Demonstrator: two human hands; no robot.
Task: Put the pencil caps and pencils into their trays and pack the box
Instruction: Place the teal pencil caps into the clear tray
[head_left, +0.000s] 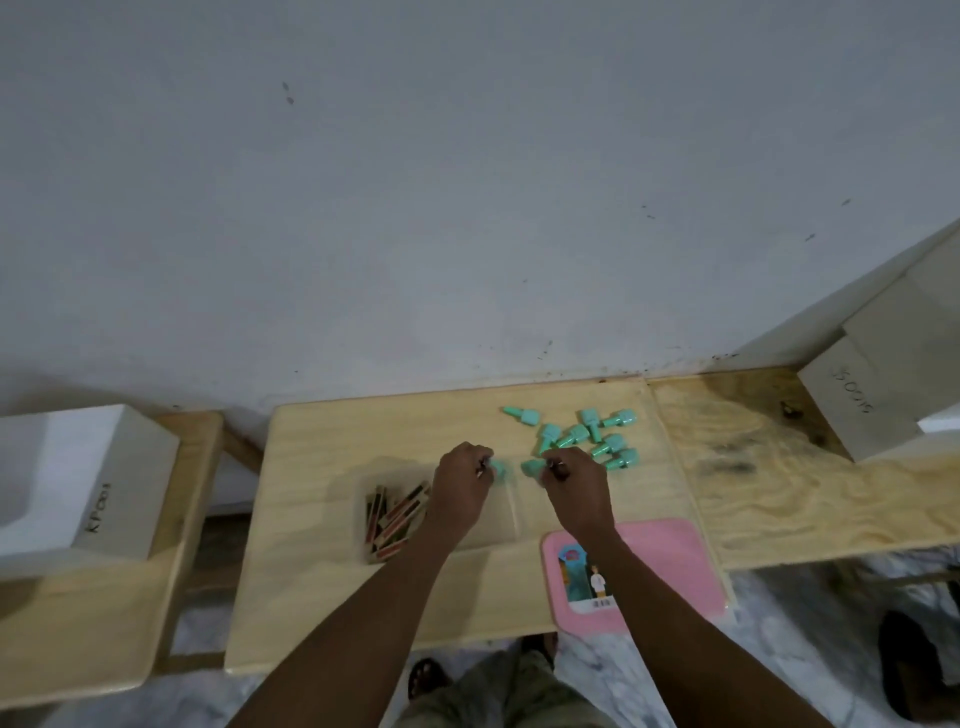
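Several green pencil caps lie scattered on the wooden table at its far right. My left hand pinches one green cap with a small dark piece at its fingertips. My right hand pinches another green cap, also with a dark piece at the fingers. A clear tray just left of my left hand holds several short dark and red pencils. The pink box with a picture label lies at the near right, partly under my right forearm.
A white bin marked KP001 sits on a lower bench to the left. Another pale bin stands at the right on a rough plywood board. A grey wall rises behind the table. Sandalled feet show on the marble floor below.
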